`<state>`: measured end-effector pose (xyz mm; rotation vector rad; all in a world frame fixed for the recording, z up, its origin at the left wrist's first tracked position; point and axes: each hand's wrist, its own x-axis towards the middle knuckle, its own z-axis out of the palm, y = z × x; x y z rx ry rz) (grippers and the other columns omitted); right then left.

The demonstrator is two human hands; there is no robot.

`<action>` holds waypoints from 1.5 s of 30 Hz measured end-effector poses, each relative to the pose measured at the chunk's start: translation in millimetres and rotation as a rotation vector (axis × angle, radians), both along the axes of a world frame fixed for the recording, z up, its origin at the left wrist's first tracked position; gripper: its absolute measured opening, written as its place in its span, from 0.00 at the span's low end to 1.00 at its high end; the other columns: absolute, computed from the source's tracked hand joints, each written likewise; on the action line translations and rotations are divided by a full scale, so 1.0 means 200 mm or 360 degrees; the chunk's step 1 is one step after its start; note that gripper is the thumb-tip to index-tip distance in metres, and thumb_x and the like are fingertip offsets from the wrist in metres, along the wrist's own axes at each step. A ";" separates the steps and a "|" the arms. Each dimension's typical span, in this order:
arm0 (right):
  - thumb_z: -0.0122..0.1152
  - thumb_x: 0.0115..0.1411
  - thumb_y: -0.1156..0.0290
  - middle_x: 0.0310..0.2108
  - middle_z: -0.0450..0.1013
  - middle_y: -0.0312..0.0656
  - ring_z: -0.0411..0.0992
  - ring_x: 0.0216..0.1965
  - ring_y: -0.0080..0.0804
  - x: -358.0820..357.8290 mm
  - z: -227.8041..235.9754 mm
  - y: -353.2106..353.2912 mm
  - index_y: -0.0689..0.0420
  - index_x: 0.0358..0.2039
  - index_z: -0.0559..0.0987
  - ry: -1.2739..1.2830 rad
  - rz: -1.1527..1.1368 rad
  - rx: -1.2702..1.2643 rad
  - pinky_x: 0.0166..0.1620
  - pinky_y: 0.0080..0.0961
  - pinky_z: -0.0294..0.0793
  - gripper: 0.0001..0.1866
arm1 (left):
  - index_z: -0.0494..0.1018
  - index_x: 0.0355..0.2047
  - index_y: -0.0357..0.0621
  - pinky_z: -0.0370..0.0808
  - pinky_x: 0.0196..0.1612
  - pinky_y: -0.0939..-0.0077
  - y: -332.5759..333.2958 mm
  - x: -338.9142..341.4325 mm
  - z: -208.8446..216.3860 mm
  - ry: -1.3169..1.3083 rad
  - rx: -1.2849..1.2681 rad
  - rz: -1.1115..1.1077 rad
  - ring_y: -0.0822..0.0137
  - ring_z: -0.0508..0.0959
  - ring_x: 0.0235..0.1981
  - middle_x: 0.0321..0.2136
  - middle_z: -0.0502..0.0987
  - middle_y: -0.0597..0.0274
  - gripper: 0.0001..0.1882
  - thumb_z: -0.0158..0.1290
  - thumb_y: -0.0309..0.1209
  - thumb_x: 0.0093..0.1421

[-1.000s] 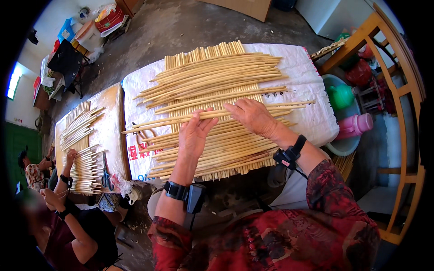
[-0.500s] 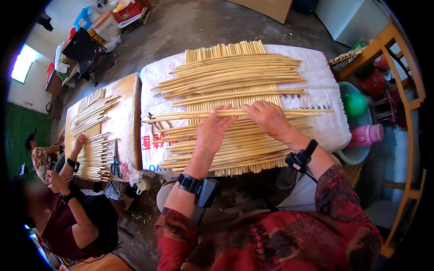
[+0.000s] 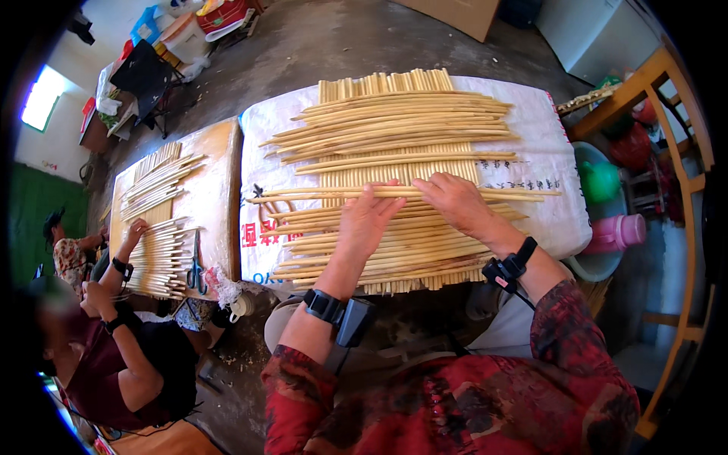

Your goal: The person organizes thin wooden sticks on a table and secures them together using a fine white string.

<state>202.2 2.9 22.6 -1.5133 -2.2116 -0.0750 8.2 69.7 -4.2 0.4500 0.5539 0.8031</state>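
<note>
Between my hands lies a pair of long straw-coloured sticks (image 3: 303,195), stretched side to side over the table. My left hand (image 3: 368,220) has its palm turned partly up, with thumb and fingers closed about the sticks. Just to the right, my right hand (image 3: 456,203) pinches them from above, knuckles up. Nearer me is a spread of similar sticks (image 3: 432,246); a second group (image 3: 402,121) lies beyond. Both groups rest across a layer of sticks (image 3: 387,81) running away from me. Under everything is a white woven sheet (image 3: 523,121) with printed marks.
At left, a lower table (image 3: 220,152) holds more sticks and blue-handled scissors (image 3: 196,277). A co-worker in a dark red top (image 3: 98,349) sits there, one hand over the sticks. A wooden chair (image 3: 694,227), a blue basin (image 3: 588,267) and a pink flask (image 3: 618,231) stand at right.
The whole view has shifted slightly. Both my hands keep hold of the two sticks in nearly the same place, with only small finger movements. The sticks' right ends lie a little closer together.
</note>
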 end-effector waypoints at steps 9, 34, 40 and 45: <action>0.51 0.50 0.70 0.24 0.65 0.39 0.69 0.29 0.35 0.02 -0.04 0.03 0.55 0.41 0.71 -0.0016 0.0040 0.0038 0.28 0.29 0.70 0.15 | 0.65 0.43 0.32 0.68 0.54 0.54 0.01 -0.01 -0.07 0.0044 0.0054 0.0056 0.50 0.69 0.51 0.48 0.67 0.41 0.17 0.42 0.36 0.64; 0.49 0.55 0.68 0.28 0.67 0.42 0.71 0.33 0.38 0.07 -0.08 0.08 0.54 0.39 0.72 0.0083 0.0036 -0.0231 0.33 0.31 0.73 0.11 | 0.68 0.40 0.35 0.73 0.42 0.66 0.01 -0.06 0.00 0.0720 0.0267 -0.0264 0.56 0.75 0.41 0.37 0.74 0.50 0.13 0.44 0.33 0.63; 0.49 0.57 0.67 0.28 0.67 0.42 0.70 0.34 0.39 0.09 -0.14 0.09 0.54 0.38 0.72 0.0052 0.0051 -0.0299 0.35 0.34 0.72 0.10 | 0.72 0.32 0.33 0.72 0.33 0.69 -0.10 -0.03 0.04 0.1731 0.2021 0.0044 0.57 0.75 0.30 0.28 0.75 0.53 0.07 0.46 0.25 0.59; 0.48 0.57 0.67 0.27 0.67 0.43 0.69 0.34 0.39 0.08 -0.17 0.11 0.54 0.37 0.72 0.0016 0.0078 -0.0315 0.34 0.34 0.71 0.10 | 0.71 0.40 0.38 0.63 0.51 0.60 -0.13 -0.03 0.00 0.2028 0.2596 -0.0149 0.53 0.67 0.49 0.44 0.70 0.54 0.12 0.47 0.23 0.53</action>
